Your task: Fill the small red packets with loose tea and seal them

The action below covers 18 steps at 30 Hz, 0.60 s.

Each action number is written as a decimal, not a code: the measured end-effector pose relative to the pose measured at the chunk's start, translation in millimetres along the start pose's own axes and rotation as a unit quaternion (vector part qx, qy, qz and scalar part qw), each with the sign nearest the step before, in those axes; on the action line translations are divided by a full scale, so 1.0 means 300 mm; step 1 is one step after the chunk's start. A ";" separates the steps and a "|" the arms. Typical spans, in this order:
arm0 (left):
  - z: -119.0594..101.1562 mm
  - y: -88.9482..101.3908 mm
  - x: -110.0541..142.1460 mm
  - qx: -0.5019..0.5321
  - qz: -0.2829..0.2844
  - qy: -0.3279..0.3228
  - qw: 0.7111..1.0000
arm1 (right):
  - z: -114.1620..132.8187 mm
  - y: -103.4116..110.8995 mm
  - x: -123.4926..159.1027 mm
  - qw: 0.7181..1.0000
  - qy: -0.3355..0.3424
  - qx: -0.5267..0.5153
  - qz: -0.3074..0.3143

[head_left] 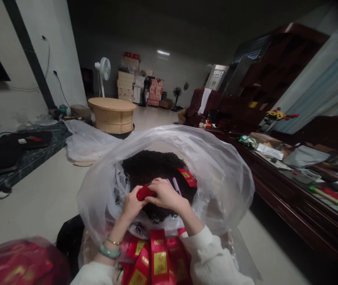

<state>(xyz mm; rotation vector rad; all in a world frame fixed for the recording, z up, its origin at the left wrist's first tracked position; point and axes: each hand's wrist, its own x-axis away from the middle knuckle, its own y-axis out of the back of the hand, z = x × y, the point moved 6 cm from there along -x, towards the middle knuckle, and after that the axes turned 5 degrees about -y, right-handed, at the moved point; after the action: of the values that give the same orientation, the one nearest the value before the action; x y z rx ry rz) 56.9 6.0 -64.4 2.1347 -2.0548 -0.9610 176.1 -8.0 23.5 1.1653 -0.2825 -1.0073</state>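
Observation:
Both hands are together over a large clear plastic bag (231,170) of dark, loose dried leaves that look like tea (153,162). Between them is a small red packet (144,192). My left hand (132,204) has its fingers closed around the packet's left side. From the right, my right hand (165,193) grips it with bent fingers. A lilac-handled tool (176,186), its kind unclear, lies on the leaves beside my right hand. Another red packet with a gold label (188,177) rests at the leaves' right edge. Several red and gold packets (159,257) lie in front of me, below my wrists.
A plastic bag of red packets (20,261) stands at the lower left. To the right runs a dark wooden table (275,194) with clutter on it. A round wooden table (112,103) and white fan (105,69) stand behind, with stacked boxes (125,85) farther back.

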 end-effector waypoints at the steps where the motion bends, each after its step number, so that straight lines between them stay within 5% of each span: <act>1: 0.004 0.000 0.001 0.008 0.000 -0.005 1.000 | 0.002 -0.007 -0.002 1.000 0.002 0.001 0.001; 6: 0.030 0.015 0.007 0.025 -0.023 -0.032 0.999 | 0.018 -0.013 0.006 0.999 0.010 -0.029 0.023; 12: -0.003 0.048 0.036 0.063 -0.073 -0.129 0.987 | 0.090 0.072 0.071 0.998 0.037 -0.028 -0.031; 18: -0.043 0.057 0.060 0.068 -0.051 -0.181 0.980 | 0.171 0.080 0.121 0.997 0.056 0.045 -0.041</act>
<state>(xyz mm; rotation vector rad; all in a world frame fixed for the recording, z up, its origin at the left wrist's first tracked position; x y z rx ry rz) 46.2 -17.7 -54.1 2.2962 -2.2408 -1.3503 174.8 -67.6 54.9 1.3202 -0.1938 -1.0050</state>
